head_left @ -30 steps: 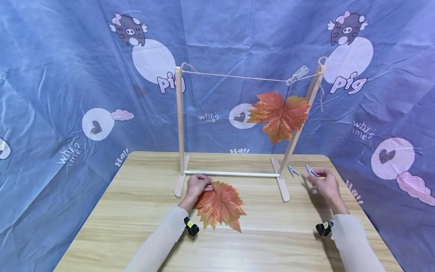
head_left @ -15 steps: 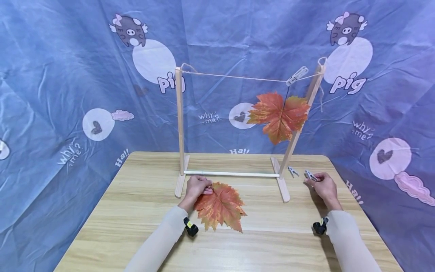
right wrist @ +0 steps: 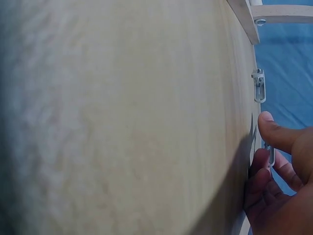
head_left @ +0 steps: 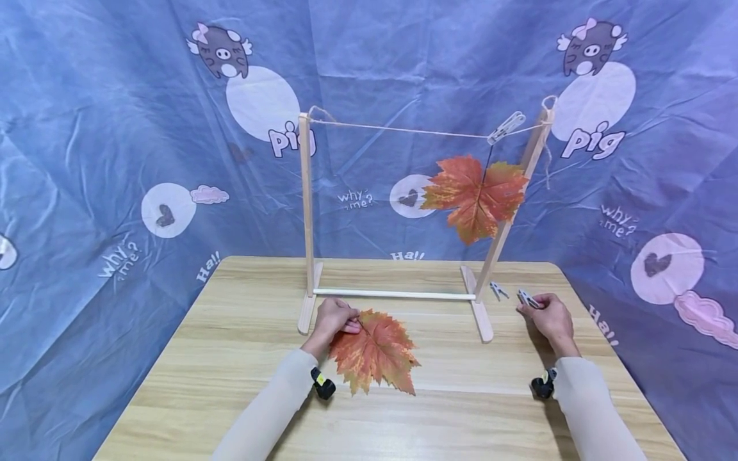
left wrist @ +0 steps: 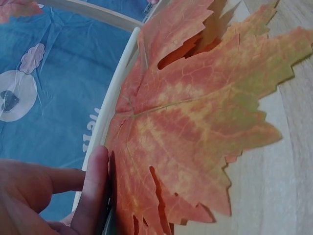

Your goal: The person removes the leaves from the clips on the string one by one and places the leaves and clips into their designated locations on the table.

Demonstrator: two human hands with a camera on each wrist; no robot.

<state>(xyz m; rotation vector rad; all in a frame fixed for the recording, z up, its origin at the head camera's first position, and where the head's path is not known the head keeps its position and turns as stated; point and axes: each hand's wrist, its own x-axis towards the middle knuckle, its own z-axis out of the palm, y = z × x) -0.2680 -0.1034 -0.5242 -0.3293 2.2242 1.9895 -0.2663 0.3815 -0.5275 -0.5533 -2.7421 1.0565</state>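
Note:
My left hand point(head_left: 336, 320) pinches the stem of an orange-red maple leaf point(head_left: 377, 355), whose blade spreads to the right, low over the table. In the left wrist view the leaf point(left wrist: 186, 112) fills the middle, with the thumb along its edge. At the right, my right hand point(head_left: 552, 320) has its thumb and fingers around a small pale clothespin point(head_left: 527, 299); in the right wrist view the fingers partly hide that clothespin point(right wrist: 272, 155). A similar clothespin point(head_left: 498, 291) lies just left of this hand.
A wooden frame point(head_left: 307, 205) stands at the back with a string point(head_left: 398, 130) tied across its top. Clipped to the string by a larger clothespin point(head_left: 506, 128) hangs another maple leaf point(head_left: 477, 198). A white rod point(head_left: 398, 294) joins the frame's feet. Printed blue cloth point(head_left: 369, 57) surrounds the table.
Within the last second my right hand has shifted slightly left and down with the clothespin. My left hand and its leaf have barely moved.

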